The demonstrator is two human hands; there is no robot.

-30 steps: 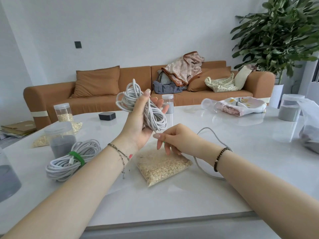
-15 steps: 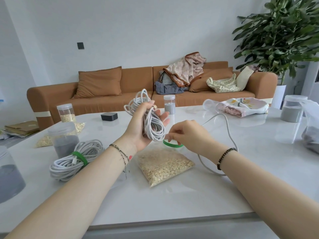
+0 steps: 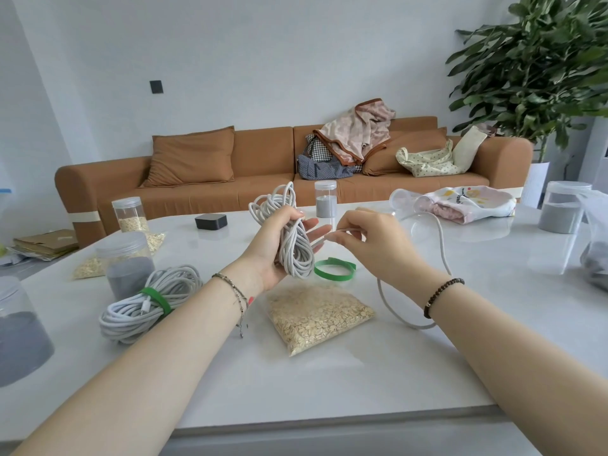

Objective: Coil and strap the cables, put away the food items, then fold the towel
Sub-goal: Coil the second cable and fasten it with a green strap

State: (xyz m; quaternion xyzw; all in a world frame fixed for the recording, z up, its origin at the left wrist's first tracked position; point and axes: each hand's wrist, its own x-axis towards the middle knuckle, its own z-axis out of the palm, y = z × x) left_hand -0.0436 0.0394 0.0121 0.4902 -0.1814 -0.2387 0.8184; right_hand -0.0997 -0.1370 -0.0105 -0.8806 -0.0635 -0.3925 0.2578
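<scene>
Left hand [image 3: 273,248] raised above the glossy white table [image 3: 329,383]. The thumb is curled over a hank of pale grey round cable [image 3: 291,235] and clamps it against the palm, while the fingertips stick out straight past the loops. The hank hangs upright, with loops fanning above the hand and below it.

Right hand [image 3: 375,248] level with the left and just beside it. Thumb and forefinger pinch the same cable close to the hank; the other fingers are curled loosely. From this hand the loose tail [image 3: 442,248] arcs out to the right, drops to the table and curves back under the right wrist.

We note a green strap [image 3: 334,268] lying flat on the table as an open ring — below the gap between the hands, just beyond a clear bag of oat flakes [image 3: 317,319]. We cannot tell whether the hank touches it.

Left of the bag lies a second coil of pale grey cable [image 3: 148,304], bound across by a green band and just beside a clear jar of grey grains [image 3: 130,264].

Farther back are a clear jar of oat flakes [image 3: 130,213] and a small black box [image 3: 210,221]. Far right — a pink-and-white printed towel [image 3: 467,202], bunched, not folded.
</scene>
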